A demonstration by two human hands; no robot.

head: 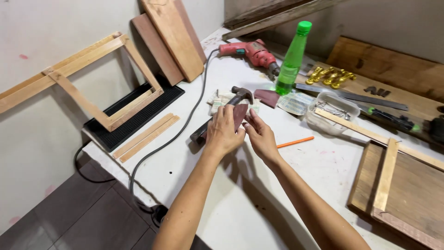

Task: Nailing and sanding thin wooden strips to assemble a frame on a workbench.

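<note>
Both of my hands meet over the white worktable (240, 194) and pinch a piece of dark red sandpaper (240, 114) between them. My left hand (223, 131) grips its left side, my right hand (259, 135) its right edge. Just behind the sandpaper lies a hammer (240, 95) with a dark handle, partly hidden by my left hand. Another piece of red sandpaper (267, 97) lies further back, near a green plastic bottle (291, 60).
A red electric drill (249, 52) with a grey cord, an orange pencil (295, 141), a clear tub of nails (333, 112), gold fittings (330, 76), a saw blade (356, 97) and screwdriver lie around. Wooden frames (106, 78), slats (145, 136) and boards (402, 190) flank the table.
</note>
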